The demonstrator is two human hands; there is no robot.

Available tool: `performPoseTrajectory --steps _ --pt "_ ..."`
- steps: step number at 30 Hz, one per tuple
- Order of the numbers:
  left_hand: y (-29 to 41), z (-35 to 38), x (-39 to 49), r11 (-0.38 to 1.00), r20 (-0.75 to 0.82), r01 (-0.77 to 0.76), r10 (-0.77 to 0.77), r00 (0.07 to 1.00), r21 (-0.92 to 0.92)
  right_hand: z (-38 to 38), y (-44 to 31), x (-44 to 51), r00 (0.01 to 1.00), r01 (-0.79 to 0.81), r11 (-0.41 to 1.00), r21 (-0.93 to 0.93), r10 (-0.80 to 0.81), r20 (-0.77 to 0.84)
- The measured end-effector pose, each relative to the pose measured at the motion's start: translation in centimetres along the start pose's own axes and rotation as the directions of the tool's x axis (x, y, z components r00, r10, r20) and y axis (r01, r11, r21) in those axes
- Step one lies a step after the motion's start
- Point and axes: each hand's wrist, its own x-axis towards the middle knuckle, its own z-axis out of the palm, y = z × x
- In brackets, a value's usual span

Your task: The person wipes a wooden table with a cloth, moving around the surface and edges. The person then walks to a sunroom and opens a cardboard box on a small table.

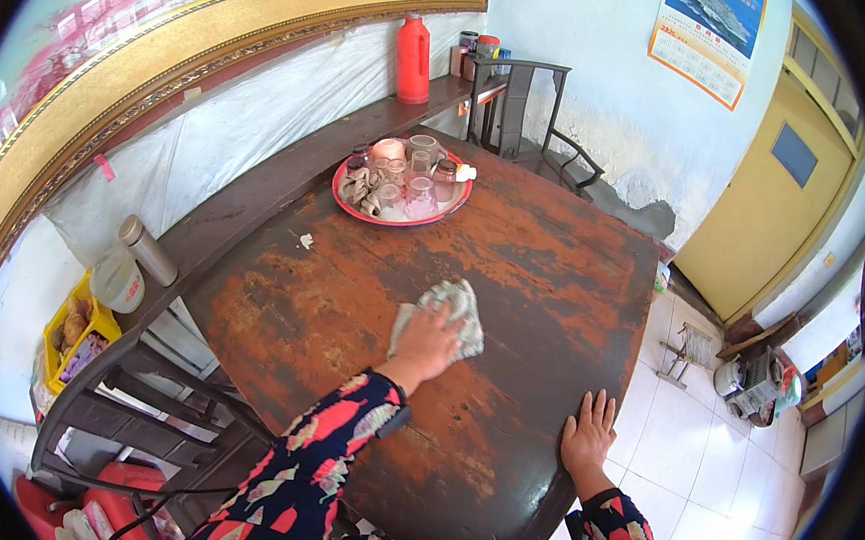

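Observation:
My left hand (427, 343) lies spread on a crumpled grey-white cloth (470, 319), pressing it against the middle of a worn wooden table (539, 353) with patchy red-brown and dark paint. At the table's right edge, my right hand (589, 434) rests flat with nothing in it. Beyond the cloth, a round red-rimmed tray (405, 224) holds several glasses, cups, dark-lidded jars and a bunched cloth (361, 188). A small white scrap (305, 241) lies on the tabletop, left of the tray's near side.
A dark ledge (257, 190) along the wall carries a red thermos flask (413, 62), a metal bottle (148, 250) and a plastic tub (118, 280). Dark wooden chairs stand at lower left (143, 423) and beyond the table (515, 110). A yellow basket (57, 364) is at left.

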Motion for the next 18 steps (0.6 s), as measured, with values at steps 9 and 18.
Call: performPoseTrajectory --steps 9,18 --pt "14.4 -1.8 -7.1 0.939 0.018 -0.297 0.304 0.952 -0.171 0.7 0.7 -0.1 0.999 0.02 1.0 0.014 -0.019 -0.046" --pt "16.6 -7.2 -19.3 0.855 0.261 -0.34 0.457 0.85 -0.391 0.3 0.6 -0.2 1.0 0.008 1.0 -0.014 -0.008 -0.015"
